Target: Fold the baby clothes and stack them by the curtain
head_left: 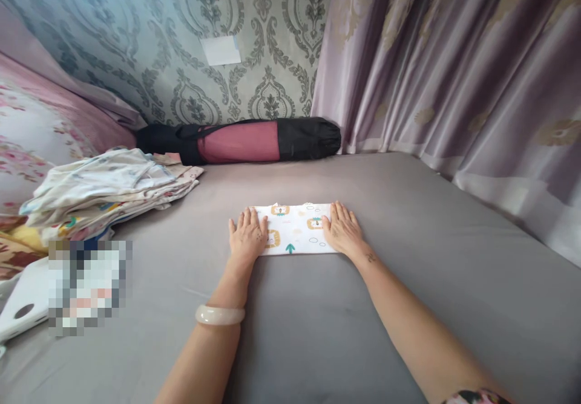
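Head view: folded white printed cloth [295, 228] lies flat on the grey bed [318, 313], around mid-surface, long side roughly parallel to the far edge. Left hand [247, 233] is palm down on its left end, fingers lightly spread; right hand [344, 228] is palm down on the right end, fingers closer together, thumb out over the print. Neither pinches anything.

Step in hand, my read: pressing/smoothing the folded cloth. Next move probably calls for fingers getting under an edge without rucking the layers. Can't tell layer count.

Around: clothes pile [109, 180] toward the far left corner, loosely stacked. Rolled bag [240, 141], black and dark pink, along the far edge by the wall. Curtain [431, 71] hangs along the right edge. White flat object [25, 289] toward the left edge, nearer the person; pixelated patch beside it, can't identify. None of these touches the cloth or blocks either hand.
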